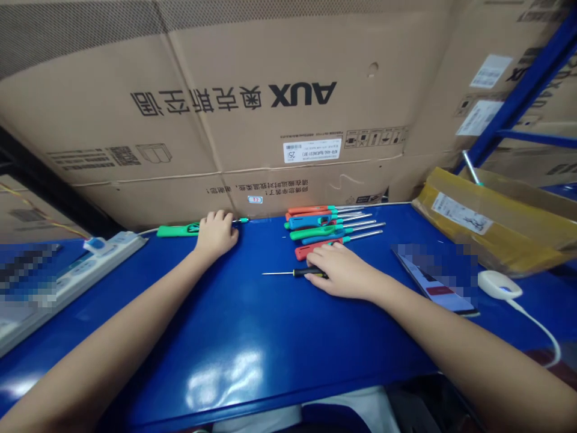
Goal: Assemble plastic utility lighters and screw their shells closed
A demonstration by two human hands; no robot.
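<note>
While the left hand (216,233) is curling round a green screwdriver (174,230), the right hand (342,272) is lying flat on a small black screwdriver (293,273), nr the screwdriver pile (331,227).

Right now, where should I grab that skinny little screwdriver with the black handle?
Take the small screwdriver by its black-and-yellow handle, coming down from above at its right end. It lies flat on the blue table with the thin bare shaft pointing left, too slim to pinch well. The right hand rests on that handle.
</note>
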